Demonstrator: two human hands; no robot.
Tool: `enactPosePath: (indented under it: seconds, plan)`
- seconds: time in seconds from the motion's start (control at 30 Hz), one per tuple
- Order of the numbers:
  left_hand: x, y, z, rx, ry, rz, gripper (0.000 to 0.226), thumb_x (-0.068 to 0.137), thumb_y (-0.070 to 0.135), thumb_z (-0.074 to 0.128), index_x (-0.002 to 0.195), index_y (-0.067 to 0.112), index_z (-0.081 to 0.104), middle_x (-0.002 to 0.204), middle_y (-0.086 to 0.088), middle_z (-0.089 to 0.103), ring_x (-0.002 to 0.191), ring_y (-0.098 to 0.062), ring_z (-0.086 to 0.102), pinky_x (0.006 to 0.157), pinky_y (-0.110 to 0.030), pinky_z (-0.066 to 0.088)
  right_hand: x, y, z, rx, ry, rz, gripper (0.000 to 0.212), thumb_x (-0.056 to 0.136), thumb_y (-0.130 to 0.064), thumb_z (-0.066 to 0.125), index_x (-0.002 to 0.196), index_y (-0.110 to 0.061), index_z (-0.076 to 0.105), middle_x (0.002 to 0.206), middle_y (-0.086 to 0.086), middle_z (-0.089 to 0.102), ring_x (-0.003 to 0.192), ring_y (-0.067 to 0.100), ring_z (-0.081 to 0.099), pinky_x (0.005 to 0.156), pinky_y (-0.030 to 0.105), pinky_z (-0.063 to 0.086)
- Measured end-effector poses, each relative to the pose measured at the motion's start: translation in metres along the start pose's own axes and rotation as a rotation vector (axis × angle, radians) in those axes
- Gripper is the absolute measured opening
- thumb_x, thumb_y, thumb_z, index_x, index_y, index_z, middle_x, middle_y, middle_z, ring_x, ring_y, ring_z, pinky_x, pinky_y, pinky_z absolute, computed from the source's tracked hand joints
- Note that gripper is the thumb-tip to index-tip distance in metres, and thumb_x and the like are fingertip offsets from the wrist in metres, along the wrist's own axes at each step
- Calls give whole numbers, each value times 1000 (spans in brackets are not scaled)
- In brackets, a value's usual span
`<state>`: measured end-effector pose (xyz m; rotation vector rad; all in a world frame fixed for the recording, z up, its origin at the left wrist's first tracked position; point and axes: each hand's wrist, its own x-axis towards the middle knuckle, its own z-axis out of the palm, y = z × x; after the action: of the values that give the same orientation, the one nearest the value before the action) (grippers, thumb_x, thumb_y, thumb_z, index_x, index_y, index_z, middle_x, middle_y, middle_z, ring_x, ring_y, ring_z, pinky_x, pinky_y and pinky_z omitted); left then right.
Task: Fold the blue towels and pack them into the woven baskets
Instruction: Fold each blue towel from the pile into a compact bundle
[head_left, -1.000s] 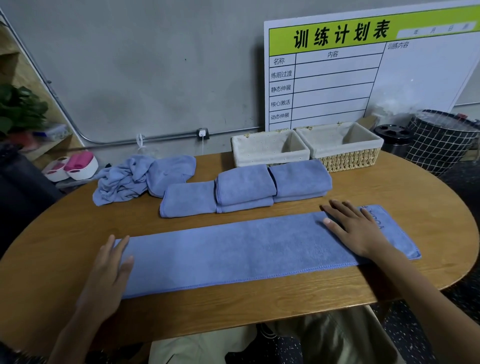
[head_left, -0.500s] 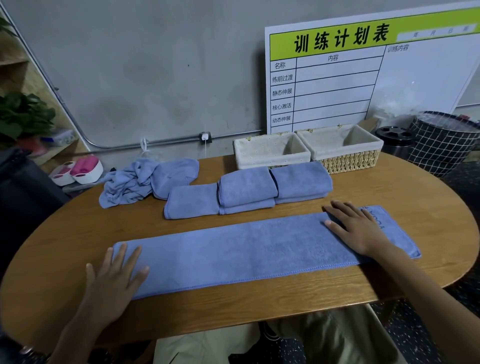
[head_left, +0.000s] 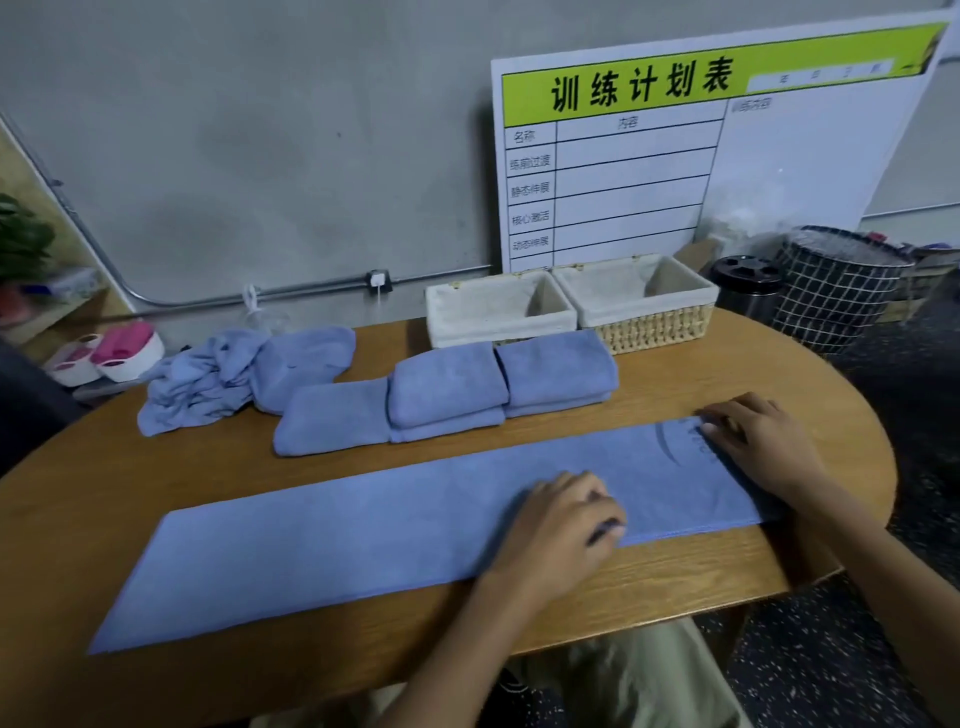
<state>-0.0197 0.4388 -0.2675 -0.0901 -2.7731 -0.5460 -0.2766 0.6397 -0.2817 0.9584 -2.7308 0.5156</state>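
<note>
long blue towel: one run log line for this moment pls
step: folding | long towel flat on table | left hand grips its near edge | right hand on right end | baskets unpacked
</note>
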Motion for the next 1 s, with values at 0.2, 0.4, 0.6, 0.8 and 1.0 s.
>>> enactPosePath:
  seconds: [0.2,0.4,0.6,0.8,1.0]
  plan:
    - [77,64,59,59,-59,161,37,91,50,64,113,22,67,111,0,53,105,-22,48,86,-41,38,29,13,-6,172,-202,-39,21,87,-36,73,104,-25,68,102,2,51,91,23,54,81,33,41]
    - [115,80,73,226,-89,185,45,92,42,61,129,18,51,109,-6,58,100,-28,58,74,-43,48,49,10,-15,345,-341,-141,16,90,-19,71,82,-26,58,89,0,60,83,20,57,73,36,40]
    - [116,85,65,396,-79,328,56,83,27,67,132,19,42,89,-6,60,76,-27,61,51,-33,38,54,14,-15,614,-394,-72,10,93,-15,67,92,-13,57,80,9,62,73,17,54,71,40,44]
    - [120,90,55,438,-134,328,54,88,40,69,132,19,45,92,-4,64,76,-27,65,53,-34,33,52,16,-14,831,-410,20,12,92,-7,67,99,-9,57,94,9,60,87,15,58,79,33,46]
    - [132,93,50,360,-164,288,47,86,17,63,130,14,47,77,-5,60,68,-30,61,53,-36,32,52,13,-17,858,-441,56,12,92,-6,67,102,-4,60,94,6,63,87,13,59,77,28,48]
